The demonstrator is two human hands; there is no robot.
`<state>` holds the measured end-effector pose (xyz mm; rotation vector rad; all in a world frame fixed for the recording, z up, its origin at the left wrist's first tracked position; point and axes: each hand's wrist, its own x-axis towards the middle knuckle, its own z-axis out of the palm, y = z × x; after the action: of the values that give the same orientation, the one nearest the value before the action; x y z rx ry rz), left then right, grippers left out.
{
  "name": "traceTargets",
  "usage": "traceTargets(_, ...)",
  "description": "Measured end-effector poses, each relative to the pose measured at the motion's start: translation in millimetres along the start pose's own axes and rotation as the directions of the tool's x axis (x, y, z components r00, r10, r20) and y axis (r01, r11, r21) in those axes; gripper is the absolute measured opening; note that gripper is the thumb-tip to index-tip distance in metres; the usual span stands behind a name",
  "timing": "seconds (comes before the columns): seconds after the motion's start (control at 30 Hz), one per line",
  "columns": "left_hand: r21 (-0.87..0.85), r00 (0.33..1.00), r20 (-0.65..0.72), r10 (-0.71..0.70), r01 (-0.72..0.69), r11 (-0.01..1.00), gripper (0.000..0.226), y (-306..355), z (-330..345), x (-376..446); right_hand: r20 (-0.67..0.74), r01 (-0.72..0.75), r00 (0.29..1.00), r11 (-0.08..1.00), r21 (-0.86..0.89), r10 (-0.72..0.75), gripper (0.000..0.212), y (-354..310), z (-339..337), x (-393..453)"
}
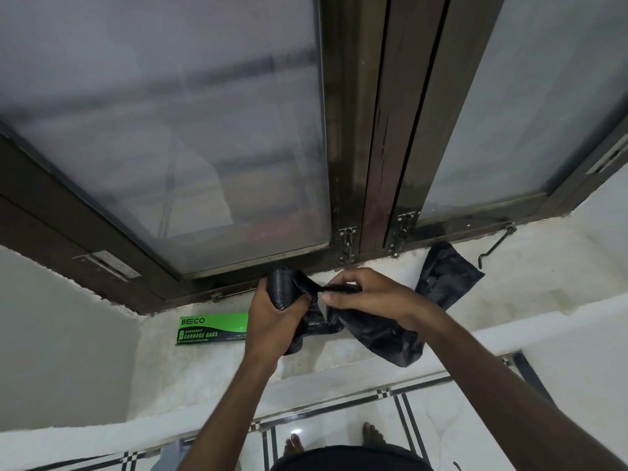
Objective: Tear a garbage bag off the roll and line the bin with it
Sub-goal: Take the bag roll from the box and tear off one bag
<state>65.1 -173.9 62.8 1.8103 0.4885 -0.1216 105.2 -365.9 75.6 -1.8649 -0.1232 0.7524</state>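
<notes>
Black plastic garbage-bag roll (281, 287) gripped by left hand (272, 321), right hand (365, 294) pinching the loose bag (380, 334) at centre frame; tearing under way, next a sharp pull apart

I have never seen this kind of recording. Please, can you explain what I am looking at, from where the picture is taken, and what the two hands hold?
There is no machine, only a person. The single picture comes from a camera on the person's head, looking down. The left hand grips a black roll of garbage bags. The right hand pinches the unrolled bag, which trails over the white window ledge. A green garbage bag box lies on the ledge at the left. Behind is a closed window. No bin is visible.
</notes>
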Motion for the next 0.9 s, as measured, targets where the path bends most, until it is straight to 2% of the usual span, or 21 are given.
traceTargets(0.13, 0.010, 0.999, -0.037, 0.023, -0.022, 1.000, 0.043, 2.2, -2.2, 2.9, -0.013, -0.023, 1.000, 0.998, -0.060, 0.023, 0.022, 9.0, -2.1, 3.6)
traceTargets(0.23, 0.016, 0.999, -0.028, 0.041, -0.040, 0.999, 0.037, 4.7, -2.1, 4.1, -0.084, -0.047, 0.996, 0.993, -0.105, 0.039, 0.016, 15.1, 5.4, 8.1)
traceTargets(0.4, 0.077, 0.995, 0.005, 0.096, -0.096, 0.992, 0.038, 9.1, 3.5, -2.0, -0.208, -0.040, 0.978, 0.947, -0.318, -0.028, 0.033, 13.0, 20.7, 10.1)
traceTargets(0.47, 0.116, 0.994, 0.015, 0.109, -0.110, 0.987, 0.042, 10.2, 5.2, -3.9, -0.251, -0.045, 0.966, 0.923, -0.382, -0.057, 0.027, 14.5, 23.5, 10.3)
traceTargets(0.53, 0.149, 0.991, 0.064, 0.114, -0.123, 0.981, 0.047, 9.6, 6.3, -8.7, -0.392, -0.133, 0.916, 0.854, -0.503, -0.089, 0.019, 20.5, 16.2, 10.9)
traceTargets(0.6, 0.165, 0.980, 0.144, 0.135, -0.158, 0.974, 0.049, 8.5, 9.6, -17.5, -0.507, -0.191, 0.850, 0.811, -0.552, -0.146, 0.024, 28.0, 2.1, 9.5)
traceTargets(0.67, 0.137, 0.977, 0.165, 0.134, -0.157, 0.978, 0.050, 8.0, 11.4, -21.1, -0.474, -0.164, 0.866, 0.808, -0.566, -0.156, 0.027, 32.5, -8.0, 9.7)
traceTargets(0.77, 0.046, 0.991, 0.125, 0.049, -0.056, 0.997, 0.052, 12.6, 8.7, -10.1, -0.380, -0.079, 0.912, 0.842, -0.533, -0.155, 0.034, 33.3, -16.9, 11.0)
traceTargets(0.9, -0.027, 0.991, 0.131, -0.029, 0.032, 0.999, 0.048, 11.1, 2.8, -0.4, -0.157, 0.015, 0.985, 0.941, -0.338, -0.073, 0.023, 31.8, -26.4, 6.8)
